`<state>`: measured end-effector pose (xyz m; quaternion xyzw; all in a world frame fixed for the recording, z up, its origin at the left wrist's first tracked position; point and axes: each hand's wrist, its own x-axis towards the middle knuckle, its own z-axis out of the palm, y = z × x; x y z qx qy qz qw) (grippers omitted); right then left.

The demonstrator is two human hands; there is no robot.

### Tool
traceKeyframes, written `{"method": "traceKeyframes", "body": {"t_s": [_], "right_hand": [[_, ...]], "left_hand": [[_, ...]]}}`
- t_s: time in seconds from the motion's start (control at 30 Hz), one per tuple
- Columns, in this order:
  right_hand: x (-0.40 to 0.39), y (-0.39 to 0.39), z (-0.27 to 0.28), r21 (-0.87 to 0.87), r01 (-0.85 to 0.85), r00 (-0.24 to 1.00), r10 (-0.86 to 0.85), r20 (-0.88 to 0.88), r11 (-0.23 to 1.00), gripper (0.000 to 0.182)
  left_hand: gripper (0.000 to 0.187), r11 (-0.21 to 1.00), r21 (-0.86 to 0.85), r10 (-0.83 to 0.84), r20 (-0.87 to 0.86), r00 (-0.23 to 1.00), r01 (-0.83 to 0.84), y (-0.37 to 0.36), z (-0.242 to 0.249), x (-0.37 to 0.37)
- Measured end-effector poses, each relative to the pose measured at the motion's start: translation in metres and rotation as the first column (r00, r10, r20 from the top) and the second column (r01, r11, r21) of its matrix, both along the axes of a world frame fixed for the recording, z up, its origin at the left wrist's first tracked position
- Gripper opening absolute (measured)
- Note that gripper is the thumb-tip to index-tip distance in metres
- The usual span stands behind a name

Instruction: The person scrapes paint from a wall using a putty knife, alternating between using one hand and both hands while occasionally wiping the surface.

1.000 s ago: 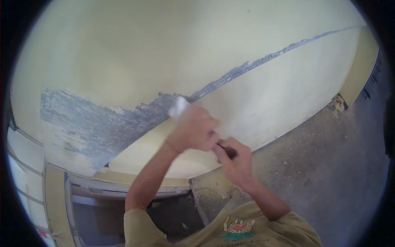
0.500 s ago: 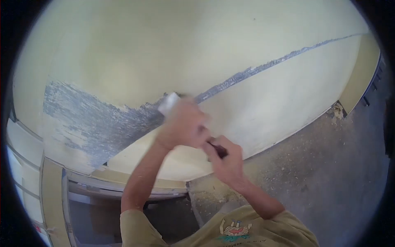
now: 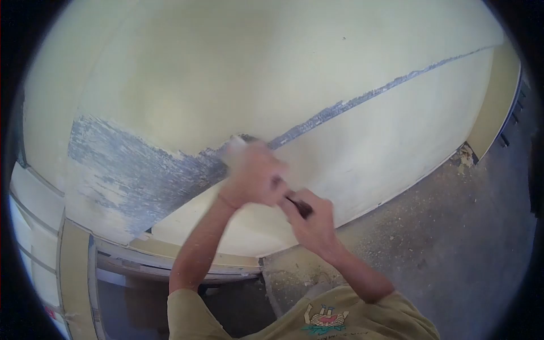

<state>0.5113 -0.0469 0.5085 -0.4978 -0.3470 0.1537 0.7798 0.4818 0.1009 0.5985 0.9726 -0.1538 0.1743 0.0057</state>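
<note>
Both hands are closed on a scraper with a dark handle and a pale, blurred blade end. My left hand wraps the front of it close to the blade, and its fingers are smeared by motion. Farther back, my right hand grips the rear of the handle. The blade end meets the cream wall at the upper edge of a rough grey scraped patch. How the left fingers sit on the tool is partly hidden.
A narrow grey scraped strip runs up to the right across the wall. Below the wall, crumbs and flakes lie on the grey floor. A cream frame and a dark opening are at lower left.
The view has shifted slightly, so the wall appears a little lower at left. Both hands stay on the scraper, with the left hand and blade still blurred near the same spot.
</note>
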Motion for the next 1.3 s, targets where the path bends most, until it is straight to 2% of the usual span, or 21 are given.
{"method": "traceKeyframes", "body": {"t_s": [0.07, 0.13, 0.2, 0.43, 0.5, 0.53, 0.57, 0.67, 0.73, 0.77, 0.83, 0.9, 0.93, 0.97, 1.0, 1.03, 1.07, 1.17, 1.23, 1.27, 1.3], "right_hand": [[0.003, 0.005, 0.014, 0.042, -0.013, 0.999, 0.012, 0.039, 0.999, 0.012], [-0.004, 0.002, 0.014, 0.086, -0.034, 0.995, 0.026, 0.095, 0.996, 0.014], [-0.012, -0.009, -0.009, 0.012, -0.062, 0.983, 0.063, -0.175, 0.998, 0.011], [-0.006, -0.004, -0.011, 0.043, -0.026, 0.997, 0.029, -0.068, 0.999, 0.011], [0.001, -0.033, -0.024, -0.131, -0.106, 0.983, 0.084, -0.166, 0.986, 0.014], [0.006, -0.050, -0.036, -0.197, -0.144, 0.975, 0.105, -0.198, 0.970, 0.018], [0.010, -0.069, -0.051, -0.261, -0.187, 0.964, 0.126, -0.233, 0.947, 0.022], [0.016, -0.122, -0.120, -0.501, -0.102, 0.970, -0.026, -0.241, 0.859, 0.019], [0.018, -0.159, -0.148, -0.611, -0.042, 0.956, -0.146, -0.254, 0.791, 0.014], [0.019, -0.175, -0.158, -0.661, -0.012, 0.951, -0.196, -0.240, 0.751, 0.012], [0.023, -0.196, -0.169, -0.706, 0.047, 0.946, -0.259, -0.197, 0.707, 0.013], [0.026, -0.211, -0.181, -0.752, 0.097, 0.939, -0.311, -0.149, 0.652, 0.013], [0.031, -0.213, -0.193, -0.749, 0.157, 0.933, -0.345, -0.101, 0.644, 0.013], [0.032, -0.213, -0.200, -0.741, 0.215, 0.924, -0.379, -0.056, 0.636, 0.014], [0.032, -0.212, -0.201, -0.746, 0.210, 0.926, -0.374, -0.056, 0.632, 0.014], [0.034, -0.210, -0.199, -0.734, 0.216, 0.919, -0.387, -0.070, 0.645, 0.014], [0.037, -0.209, -0.196, -0.719, 0.225, 0.911, -0.403, -0.083, 0.657, 0.015], [0.038, -0.205, -0.178, -0.733, 0.156, 0.949, -0.305, -0.074, 0.662, 0.018], [0.033, -0.192, -0.166, -0.690, 0.057, 0.947, -0.258, -0.191, 0.722, 0.021], [0.030, -0.183, -0.156, -0.636, -0.039, 0.934, -0.198, -0.296, 0.770, 0.024], [0.026, -0.173, -0.141, -0.579, -0.090, 0.937, -0.128, -0.324, 0.810, 0.026]], "left_hand": [[0.020, 0.981, 0.116, 0.144, 0.080, 0.986, -0.152, 0.006, 0.044, -0.013], [0.020, 0.994, 0.077, 0.074, 0.053, 0.996, -0.078, 0.004, 0.020, -0.009], [0.019, 0.999, 0.048, -0.006, 0.049, 0.999, 0.004, 0.007, 0.012, -0.005], [0.020, 0.988, 0.134, 0.080, 0.022, 0.997, -0.083, 0.000, 0.010, -0.003], [0.014, 0.993, -0.097, -0.056, 0.036, 0.998, 0.060, -0.008, -0.011, 0.004], [0.007, 0.996, -0.083, 0.012, -0.023, 1.000, -0.014, -0.012, -0.015, -0.003], [0.015, 0.999, -0.021, 0.049, 0.116, 0.992, -0.047, -0.012, -0.013, -0.012], [0.052, 0.917, 0.060, 0.313, 0.501, 0.806, -0.394, 0.002, 0.005, -0.045], [0.077, 0.780, -0.128, 0.519, 0.680, 0.518, -0.613, 0.024, 0.013, -0.051], [0.077, 0.778, -0.133, 0.524, 0.676, 0.518, -0.614, 0.027, 0.009, -0.046], [0.089, 0.688, -0.191, 0.538, 0.781, 0.316, -0.700, 0.036, -0.005, -0.031], [0.087, 0.686, -0.065, 0.500, 0.765, 0.406, -0.724, 0.035, -0.060, 0.002], [0.081, 0.701, 0.031, 0.624, 0.458, 0.633, -0.713, 0.012, -0.072, 0.009], [0.075, 0.736, 0.112, 0.663, 0.073, 0.745, -0.667, -0.009, -0.081, 0.015], [0.054, 0.942, 0.097, 0.308, 0.133, 0.942, -0.321, -0.015, -0.100, 0.023], [0.046, 0.947, 0.009, 0.308, -0.303, 0.902, -0.320, -0.013, -0.121, 0.023], [0.038, 0.935, -0.074, 0.209, -0.676, 0.707, -0.347, -0.013, -0.140, 0.022], [0.019, 0.969, -0.102, 0.133, -0.554, 0.822, -0.226, -0.046, -0.164, 0.005], [0.013, 0.838, -0.460, 0.187, -0.260, 0.947, -0.292, -0.076, -0.150, -0.010], [0.013, 0.841, -0.457, 0.185, -0.263, 0.947, -0.291, -0.085, -0.144, -0.010], [0.013, 0.845, -0.504, 0.156, -0.085, 0.984, -0.177, -0.092, -0.139, -0.009]]}}
